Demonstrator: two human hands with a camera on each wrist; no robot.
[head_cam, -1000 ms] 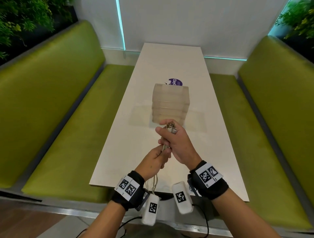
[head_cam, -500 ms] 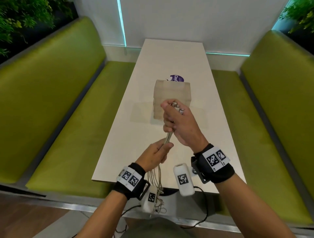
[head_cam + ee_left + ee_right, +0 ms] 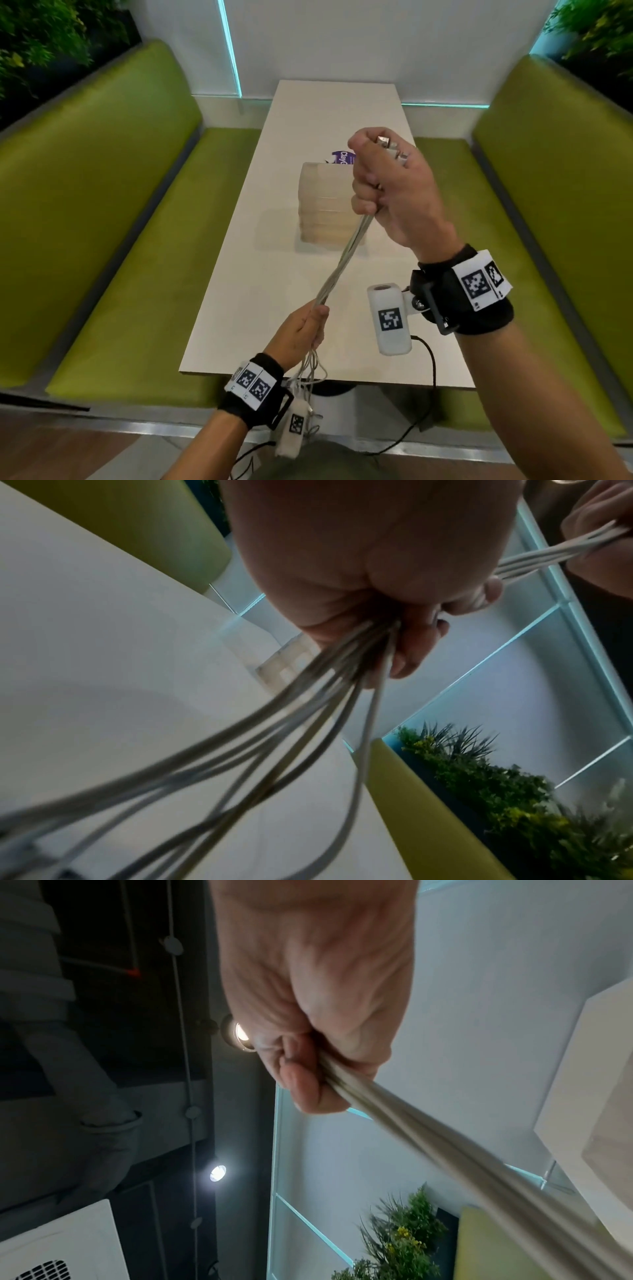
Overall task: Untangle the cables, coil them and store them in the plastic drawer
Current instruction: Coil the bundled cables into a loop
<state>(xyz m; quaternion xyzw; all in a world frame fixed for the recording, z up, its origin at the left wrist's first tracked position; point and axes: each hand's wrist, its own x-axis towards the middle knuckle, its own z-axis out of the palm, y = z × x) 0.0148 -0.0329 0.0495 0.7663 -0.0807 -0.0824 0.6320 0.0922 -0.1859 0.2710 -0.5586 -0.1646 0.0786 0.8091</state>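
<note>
Several pale grey cables (image 3: 342, 260) run in one taut bundle between my two hands above the white table (image 3: 260, 294). My right hand (image 3: 380, 185) is raised in a fist round the upper end, with metal plugs (image 3: 390, 147) sticking out above the knuckles. Lower and nearer, my left hand (image 3: 308, 325) grips the bundle too, and the loose ends (image 3: 308, 380) hang below it past the table's near edge. In the left wrist view the cables (image 3: 308, 710) fan out from the left hand (image 3: 394, 631). The right wrist view shows the cables (image 3: 428, 1131) leaving the right hand (image 3: 308, 1069). The translucent plastic drawer unit (image 3: 325, 202) stands mid-table, behind the hands.
A purple packet (image 3: 342, 158) lies just behind the drawer unit. Green upholstered benches (image 3: 113, 240) flank the table on both sides. A white wall with a lit strip closes the far end. A black cord (image 3: 428, 394) loops below the table's near edge.
My right hand has risen up and away with the plug ends, pulling the bundle straight. The left hand has stayed low near the table edge, with cable sliding through it.
</note>
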